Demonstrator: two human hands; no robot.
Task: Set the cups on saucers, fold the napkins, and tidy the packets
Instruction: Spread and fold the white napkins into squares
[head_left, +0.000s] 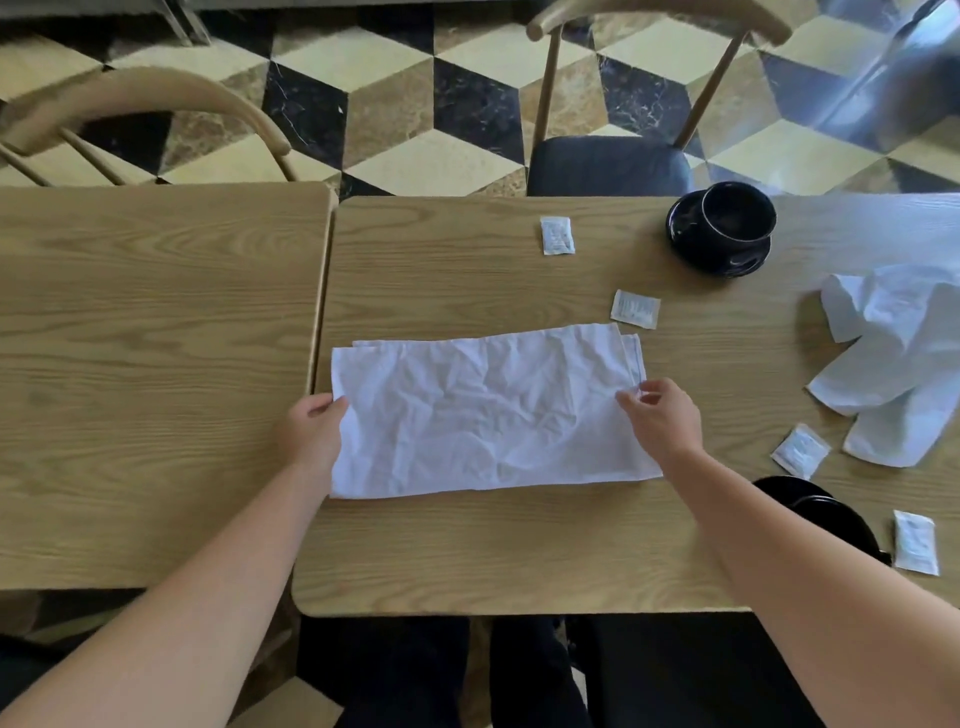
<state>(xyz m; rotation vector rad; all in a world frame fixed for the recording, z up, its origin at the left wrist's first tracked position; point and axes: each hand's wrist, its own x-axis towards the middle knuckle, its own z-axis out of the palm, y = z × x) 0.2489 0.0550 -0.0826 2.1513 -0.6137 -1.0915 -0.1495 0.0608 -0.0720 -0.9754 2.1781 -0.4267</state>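
A white napkin (488, 415), folded once into a wide, creased rectangle, lies flat on the wooden worktop (467, 551) straight in front of the person. The left hand (311, 431) holds the napkin's left edge, its fingers curled round the cloth near the upper left corner. The right hand (660, 415) pinches the right edge of the napkin between thumb and fingertips, close to the upper right corner. A second napkin (893, 364) lies crumpled and unfolded at the right side of the worktop, well apart from the folded one. At the far side a black cup (732, 213) stands tilted on a black saucer (727, 262). Another black saucer (821, 512) shows near the right forearm, partly hidden by it; whether a cup sits on it cannot be told. Four small white packets are scattered about: one packet (557, 235) left of the cup, a second packet (635, 308) just beyond the folded napkin's upper right corner, a third packet (800, 450) touching or just beside the crumpled napkin's lower end, and a fourth packet (916, 542) near the right edge beside the nearer saucer. A second worktop (156, 364) adjoins on the left. Two wooden chairs stand beyond, a left chair (150, 98) and a right chair (613, 161) with a dark seat.
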